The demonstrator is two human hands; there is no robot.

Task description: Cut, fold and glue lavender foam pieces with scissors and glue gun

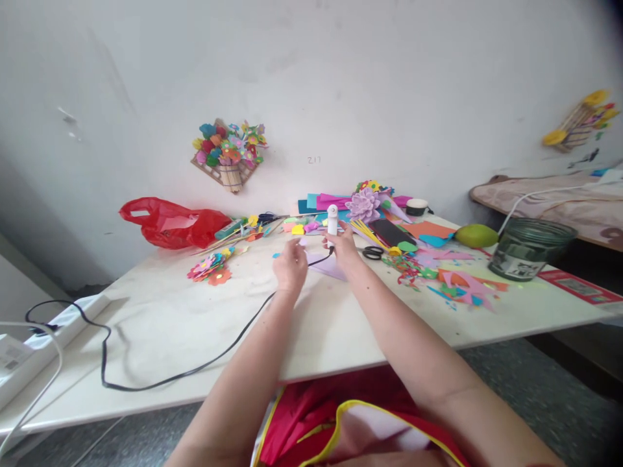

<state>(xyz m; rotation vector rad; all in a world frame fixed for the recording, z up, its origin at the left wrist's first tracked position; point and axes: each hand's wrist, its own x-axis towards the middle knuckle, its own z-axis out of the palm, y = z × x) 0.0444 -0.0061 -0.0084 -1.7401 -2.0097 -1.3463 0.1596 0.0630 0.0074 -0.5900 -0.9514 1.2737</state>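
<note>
My right hand (343, 245) is wrapped round a white glue gun (332, 220) held upright over the white table (311, 324); its black cord (195, 370) trails off to the left. My left hand (291, 264) is closed in a pinch on a small pale purple paper piece (302, 242) just left of the gun. A larger lilac paper piece (327, 266) lies on the table under both hands.
Foam flowers (211, 267), sticks, coloured foam sheets, black scissors (372, 252), paper scraps and a purple paper flower (363, 204) litter the far side. A red plastic bag (170, 224) lies at left, a green fruit (476, 235) and dark jar (530, 250) at right, a power strip (29, 350) far left.
</note>
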